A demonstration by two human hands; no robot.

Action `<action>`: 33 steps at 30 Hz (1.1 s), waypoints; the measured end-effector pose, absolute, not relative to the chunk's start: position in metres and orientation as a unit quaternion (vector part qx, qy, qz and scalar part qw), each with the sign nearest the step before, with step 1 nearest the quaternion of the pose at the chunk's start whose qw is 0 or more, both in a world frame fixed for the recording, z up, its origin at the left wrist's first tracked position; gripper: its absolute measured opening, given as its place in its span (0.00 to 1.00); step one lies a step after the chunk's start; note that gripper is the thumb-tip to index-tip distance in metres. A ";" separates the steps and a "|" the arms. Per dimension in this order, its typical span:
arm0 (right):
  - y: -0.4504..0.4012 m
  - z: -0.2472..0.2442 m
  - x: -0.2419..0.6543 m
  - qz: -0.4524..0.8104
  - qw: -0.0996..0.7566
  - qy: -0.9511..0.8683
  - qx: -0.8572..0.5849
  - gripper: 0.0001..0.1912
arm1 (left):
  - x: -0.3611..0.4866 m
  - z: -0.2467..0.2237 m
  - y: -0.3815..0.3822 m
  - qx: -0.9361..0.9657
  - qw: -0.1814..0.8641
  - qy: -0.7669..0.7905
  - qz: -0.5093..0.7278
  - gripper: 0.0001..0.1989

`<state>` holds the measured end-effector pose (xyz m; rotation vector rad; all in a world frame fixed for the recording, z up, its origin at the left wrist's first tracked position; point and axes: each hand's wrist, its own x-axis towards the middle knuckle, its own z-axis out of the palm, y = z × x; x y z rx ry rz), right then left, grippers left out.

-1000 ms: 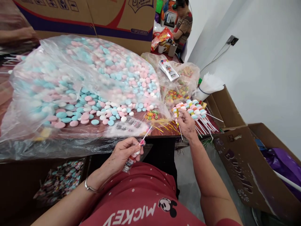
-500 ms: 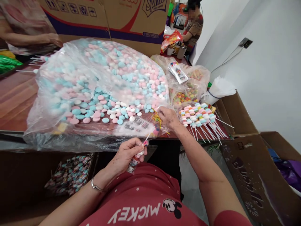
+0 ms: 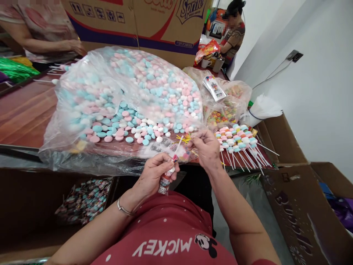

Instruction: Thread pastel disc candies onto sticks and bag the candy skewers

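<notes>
Close to my body, my left hand (image 3: 156, 172) grips a wrapped candy stick (image 3: 164, 180) by its gathered neck, its white stick pointing up and right. My right hand (image 3: 204, 147) is held over the table edge, thumb and fingertips pinched together; whatever is between them is too small to make out. Just left of those fingers lie yellow twist ties (image 3: 184, 138) on the plastic. A big clear bag of pink, blue and white candies (image 3: 162, 84) spreads across the table. To the right of my right hand are rows of candies on white sticks (image 3: 237, 138).
Bags of ring-shaped candies (image 3: 223, 114) and silver wrappers (image 3: 214, 88) lie behind. Cardboard boxes (image 3: 292, 206) stand at right; another (image 3: 27, 198), below the table, holds wrapped candies. A large carton (image 3: 162, 48) stands behind. One person (image 3: 52, 44) is at left, another (image 3: 234, 36) at the back.
My right hand has drawn back slightly from the twist ties, fingertips now pinched and raised. My left hand with the wrapped candy stick has shifted slightly right and up. The whole view has shifted a little.
</notes>
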<state>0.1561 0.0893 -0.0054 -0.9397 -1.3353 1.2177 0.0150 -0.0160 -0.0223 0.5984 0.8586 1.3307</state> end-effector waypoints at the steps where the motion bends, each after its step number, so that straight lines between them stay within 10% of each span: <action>1: 0.079 -0.007 0.152 0.531 0.518 -0.548 -0.386 0.07 | 0.018 -0.021 -0.014 0.270 0.662 0.377 0.589 0.14; 11: 0.046 -0.015 0.161 0.468 0.365 -0.739 -0.317 0.08 | 0.017 -0.027 -0.013 0.294 0.657 0.397 0.569 0.13; 27: 0.042 -0.019 0.163 0.362 0.352 -0.801 -0.323 0.12 | 0.021 -0.038 -0.015 0.270 0.629 0.403 0.607 0.14; 33: 0.041 -0.024 0.167 0.008 0.328 -0.919 -0.220 0.12 | 0.014 -0.029 -0.010 0.292 0.610 0.493 0.548 0.11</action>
